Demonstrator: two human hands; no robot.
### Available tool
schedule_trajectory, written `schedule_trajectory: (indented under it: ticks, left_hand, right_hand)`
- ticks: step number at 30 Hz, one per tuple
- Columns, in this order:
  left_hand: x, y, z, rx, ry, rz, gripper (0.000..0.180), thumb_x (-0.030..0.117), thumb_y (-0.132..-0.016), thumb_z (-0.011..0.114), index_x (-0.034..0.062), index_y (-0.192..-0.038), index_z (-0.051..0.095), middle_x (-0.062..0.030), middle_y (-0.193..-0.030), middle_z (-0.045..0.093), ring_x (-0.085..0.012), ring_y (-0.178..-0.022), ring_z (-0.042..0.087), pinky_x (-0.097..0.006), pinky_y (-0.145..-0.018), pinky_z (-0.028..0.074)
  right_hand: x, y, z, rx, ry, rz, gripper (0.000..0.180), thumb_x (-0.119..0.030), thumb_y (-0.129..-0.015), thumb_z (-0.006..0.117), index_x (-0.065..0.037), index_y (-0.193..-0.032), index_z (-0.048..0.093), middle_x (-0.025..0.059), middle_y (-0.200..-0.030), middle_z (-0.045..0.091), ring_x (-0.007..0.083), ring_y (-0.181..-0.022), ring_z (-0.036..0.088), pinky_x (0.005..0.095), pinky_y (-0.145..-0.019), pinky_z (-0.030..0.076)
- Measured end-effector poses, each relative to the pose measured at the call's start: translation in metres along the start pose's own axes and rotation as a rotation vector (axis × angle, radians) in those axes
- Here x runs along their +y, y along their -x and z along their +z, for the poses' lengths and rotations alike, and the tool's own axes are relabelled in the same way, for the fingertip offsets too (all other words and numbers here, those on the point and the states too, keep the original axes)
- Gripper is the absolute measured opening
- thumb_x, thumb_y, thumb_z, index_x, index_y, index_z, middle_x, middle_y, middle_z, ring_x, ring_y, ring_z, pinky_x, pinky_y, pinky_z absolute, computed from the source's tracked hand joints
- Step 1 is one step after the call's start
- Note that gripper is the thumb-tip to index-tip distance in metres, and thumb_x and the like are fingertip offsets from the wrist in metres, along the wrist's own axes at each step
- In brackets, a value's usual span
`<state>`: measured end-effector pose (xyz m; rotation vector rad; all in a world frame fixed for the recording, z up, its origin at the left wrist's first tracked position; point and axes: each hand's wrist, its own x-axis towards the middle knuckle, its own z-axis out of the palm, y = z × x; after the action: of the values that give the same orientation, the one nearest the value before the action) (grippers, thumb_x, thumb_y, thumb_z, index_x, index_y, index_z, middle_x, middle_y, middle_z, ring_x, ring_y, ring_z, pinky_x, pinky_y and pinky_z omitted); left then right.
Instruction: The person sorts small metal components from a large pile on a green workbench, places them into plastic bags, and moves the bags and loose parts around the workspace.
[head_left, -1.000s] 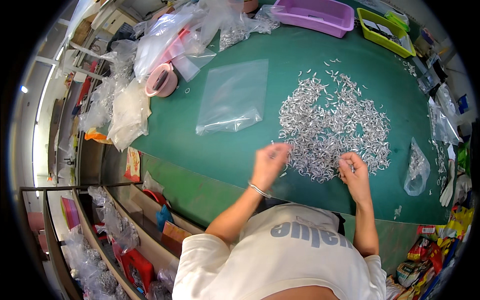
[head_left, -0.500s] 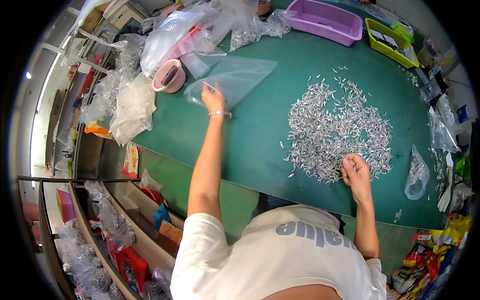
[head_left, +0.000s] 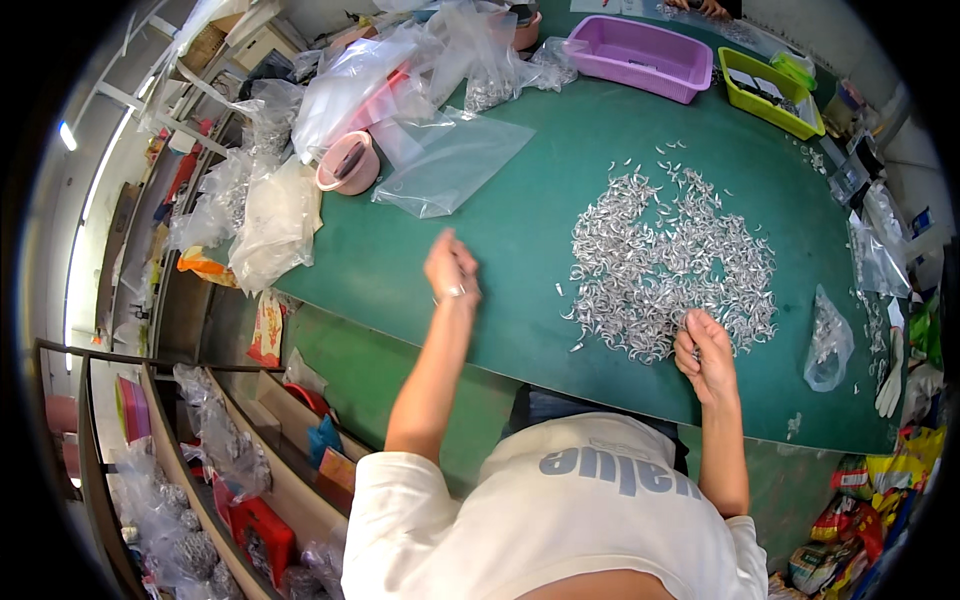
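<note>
Nearest, the right hand rests at the near edge of the heap of small silvery metal pieces on the green worktop, its fingers curled narrow over a few pieces. The left hand hovers above bare worktop left of the heap, fingers loosely bunched; whether they hold anything, I cannot tell. Farther left lie a clear plastic bag and a pink tape roll, with a purple tray at the far edge.

Shiny little metal clips under my fingers, matt green tabletop, glossy clear plastic bag near its far edge.
</note>
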<state>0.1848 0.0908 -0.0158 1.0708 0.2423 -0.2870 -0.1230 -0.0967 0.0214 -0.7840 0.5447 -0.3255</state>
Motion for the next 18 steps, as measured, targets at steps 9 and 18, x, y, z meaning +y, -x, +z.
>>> schedule_trajectory:
  ticks: [9, 18]
  left_hand:
    - [-0.026, 0.184, 0.070, -0.261, 0.449, -0.873, 0.031, 0.020, -0.091, 0.043, -0.0016, -0.114, 0.045, -0.0157, -0.106, 0.053, -0.0180, -0.079, 0.055, -0.025, -0.058, 0.050]
    - [-0.085, 0.174, 0.049, -0.522, -0.267, -0.459, 0.021, 0.022, -0.088, 0.054, 0.0029, -0.095, 0.059, 0.0035, -0.061, 0.045, -0.0041, -0.048, 0.037, -0.017, -0.036, 0.025]
  right_hand:
    - [-0.008, 0.013, -0.006, -0.107, -0.066, -0.039, 0.012, -0.017, -0.091, 0.047, -0.005, -0.087, 0.049, -0.0015, -0.059, 0.040, 0.0036, -0.040, 0.031, 0.0171, -0.035, 0.022]
    - [-0.031, 0.014, -0.027, -0.195, 0.104, -0.048, 0.015, -0.018, -0.091, 0.047, -0.005, -0.084, 0.047, -0.0011, -0.060, 0.043, 0.0028, -0.041, 0.033, 0.0169, -0.035, 0.022]
